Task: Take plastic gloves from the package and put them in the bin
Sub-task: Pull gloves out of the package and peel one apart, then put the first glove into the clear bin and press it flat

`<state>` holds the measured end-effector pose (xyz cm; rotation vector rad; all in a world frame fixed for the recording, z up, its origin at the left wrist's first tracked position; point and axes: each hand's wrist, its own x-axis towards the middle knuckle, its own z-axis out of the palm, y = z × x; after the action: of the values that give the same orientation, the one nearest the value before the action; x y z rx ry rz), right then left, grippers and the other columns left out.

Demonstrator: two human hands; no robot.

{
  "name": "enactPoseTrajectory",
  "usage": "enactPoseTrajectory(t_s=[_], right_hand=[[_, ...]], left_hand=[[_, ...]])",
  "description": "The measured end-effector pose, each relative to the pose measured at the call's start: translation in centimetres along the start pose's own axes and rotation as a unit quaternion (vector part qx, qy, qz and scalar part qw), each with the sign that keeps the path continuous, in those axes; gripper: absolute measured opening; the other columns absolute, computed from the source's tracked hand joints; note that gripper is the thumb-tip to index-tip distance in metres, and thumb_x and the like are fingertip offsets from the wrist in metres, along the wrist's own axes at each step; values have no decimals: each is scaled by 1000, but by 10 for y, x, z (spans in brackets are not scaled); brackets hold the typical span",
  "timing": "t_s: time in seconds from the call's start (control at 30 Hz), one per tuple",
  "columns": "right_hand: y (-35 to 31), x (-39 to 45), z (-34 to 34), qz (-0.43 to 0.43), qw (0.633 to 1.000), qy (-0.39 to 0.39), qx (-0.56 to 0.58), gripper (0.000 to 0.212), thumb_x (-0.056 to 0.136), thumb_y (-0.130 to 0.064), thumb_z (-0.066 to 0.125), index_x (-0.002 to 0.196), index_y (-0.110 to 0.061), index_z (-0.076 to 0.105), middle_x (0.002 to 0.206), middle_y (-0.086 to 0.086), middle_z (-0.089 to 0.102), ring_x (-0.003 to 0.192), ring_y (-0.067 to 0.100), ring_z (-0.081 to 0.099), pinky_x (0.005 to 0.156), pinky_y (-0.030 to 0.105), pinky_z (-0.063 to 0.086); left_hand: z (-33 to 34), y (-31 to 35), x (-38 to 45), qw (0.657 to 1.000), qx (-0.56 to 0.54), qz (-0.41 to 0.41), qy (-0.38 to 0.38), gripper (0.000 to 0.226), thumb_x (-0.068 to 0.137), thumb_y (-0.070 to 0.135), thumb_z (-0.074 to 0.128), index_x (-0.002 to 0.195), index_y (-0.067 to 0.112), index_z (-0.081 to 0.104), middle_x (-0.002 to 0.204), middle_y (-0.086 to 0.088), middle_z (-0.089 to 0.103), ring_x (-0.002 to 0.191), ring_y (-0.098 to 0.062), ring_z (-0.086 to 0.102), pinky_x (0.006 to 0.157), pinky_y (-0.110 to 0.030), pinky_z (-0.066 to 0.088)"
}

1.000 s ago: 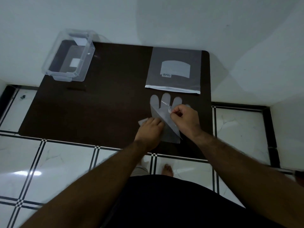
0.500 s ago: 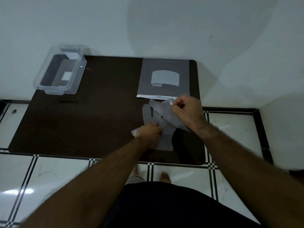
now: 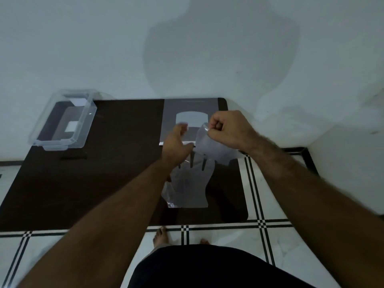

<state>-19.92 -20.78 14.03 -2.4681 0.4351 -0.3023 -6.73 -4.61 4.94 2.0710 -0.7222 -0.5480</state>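
Observation:
My right hand is shut on a thin plastic glove and holds it up in the air above the dark table. My left hand hovers just left of that glove with its fingers apart, holding nothing. Another translucent glove lies flat on the table below my hands, fingers pointing away from me. The grey glove package lies flat at the far edge, partly hidden by both hands. A clear plastic bin stands at the far left corner of the table.
A white wall runs close behind the table and bends round on the right. Tiled floor with black lines lies in front and to the right. My bare feet stand at the table's near edge.
My right hand has lifted one glove up and away from the table. My left hand has let go of the gloves and risen beside it. One glove stays flat on the table.

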Motion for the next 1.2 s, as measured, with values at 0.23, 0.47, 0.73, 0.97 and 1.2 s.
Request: enactPoseTrajectory(t_s=[0.23, 0.47, 0.73, 0.97, 1.2], right_hand=[[-12, 16, -55, -66, 997, -17, -22, 6, 82, -11, 78, 86, -15, 76, 81, -3, 74, 75, 14, 70, 73, 38, 62], [-17, 23, -66, -33, 997, 42, 58, 24, 92, -47, 76, 90, -24, 75, 82, -8, 73, 76, 11, 69, 70, 30, 59], [-23, 36, -57, 37, 984, -4, 177, 18, 83, -23, 90, 96, -18, 79, 94, 0, 79, 90, 16, 75, 85, 42, 65], [-75, 78, -36, -20, 982, -21, 187, 13, 84, -14, 88, 94, -14, 81, 85, 1, 80, 74, 12, 74, 74, 27, 62], [-143, 143, 9, -49, 983, -49, 172, 11, 82, -12, 89, 90, -12, 82, 81, 1, 81, 72, 16, 74, 74, 29, 63]], left_hand=[[-37, 82, 49, 959, -3, 125, -253, 72, 70, 22, 97, 136, 21, 67, 134, -2, 71, 126, -23, 67, 107, -48, 57], [-55, 106, 39, 963, -100, 162, -191, 10, 89, 0, 82, 96, 6, 79, 92, -8, 78, 89, -21, 76, 83, -42, 65], [-109, 91, 28, 954, -240, 120, -136, 18, 84, -6, 82, 99, 3, 76, 91, -12, 74, 89, -28, 70, 87, -43, 56], [-175, 62, 14, 957, -276, 88, -21, 3, 95, 3, 76, 92, 1, 77, 85, -11, 75, 80, -25, 70, 81, -39, 57], [-274, 9, 22, 973, -218, 66, 34, 9, 97, 3, 75, 102, -4, 76, 91, -12, 74, 81, -17, 70, 74, -29, 61]])
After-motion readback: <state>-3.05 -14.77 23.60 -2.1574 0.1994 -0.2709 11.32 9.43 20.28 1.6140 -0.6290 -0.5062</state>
